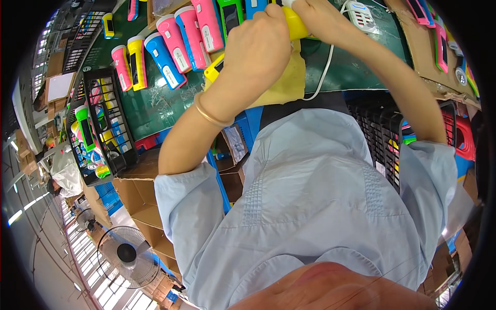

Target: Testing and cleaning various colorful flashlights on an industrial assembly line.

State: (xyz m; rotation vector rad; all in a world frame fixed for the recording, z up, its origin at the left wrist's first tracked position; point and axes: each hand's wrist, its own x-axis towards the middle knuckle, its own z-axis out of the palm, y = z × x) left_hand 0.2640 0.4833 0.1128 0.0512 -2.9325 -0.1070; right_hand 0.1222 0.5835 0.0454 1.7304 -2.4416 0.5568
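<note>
Yellow object (pixel 295 24), apparently a flashlight: top centre, between both hands; long axis too covered to tell. Left hand (pixel 260 51): fingers curled around its left side. Right hand (pixel 321 19): against its right side, fingertips' grip unclear. Black basket (pixel 124 161), left: coloured flashlights (pixel 84 127). Black crate (pixel 371 124), right: coloured items (pixel 409 140), partly hidden.

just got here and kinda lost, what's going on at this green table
A person is handling a yellow piece with both hands over the green table. The left hand is curled against it; the right hand is at its upper end, fingers partly out of view. A yellow cloth lies below the hands. Colourful flashlight-shaped items, including a blue one, lie mostly to the left, beyond a black basket.
</note>
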